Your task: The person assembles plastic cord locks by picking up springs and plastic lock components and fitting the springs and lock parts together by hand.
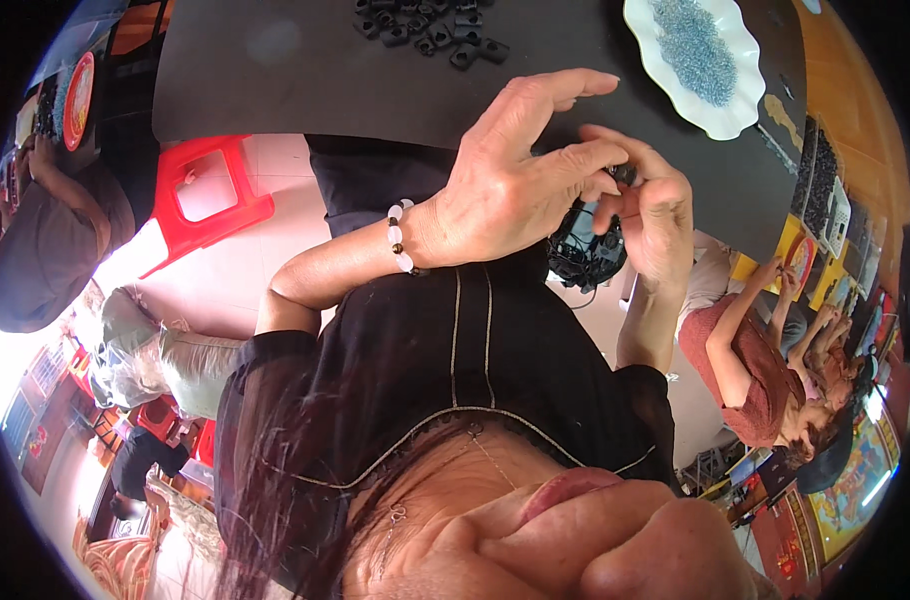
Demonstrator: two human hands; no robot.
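Before my chest my two hands come together over the near edge of a dark table (265,70). A small black part (623,175), like those lying on the table, sits between the fingertips. My left hand (520,175), with a beaded bracelet at the wrist, pinches at it with thumb and fingers; its index finger stretches out above. The fingers of my right hand (655,205) curl round the part from the other side and partly hide it. Just below the hands is a rounded container (585,262) with black pieces about it, partly covered by my fingers.
Several small black parts (430,28) lie loose at the table's far side. A white wavy-rimmed plate (643,45) of small clear bluish pieces stands at the right. A red plastic stool (205,240) is to the left. Other people sit at both sides, one in a brown top (745,375).
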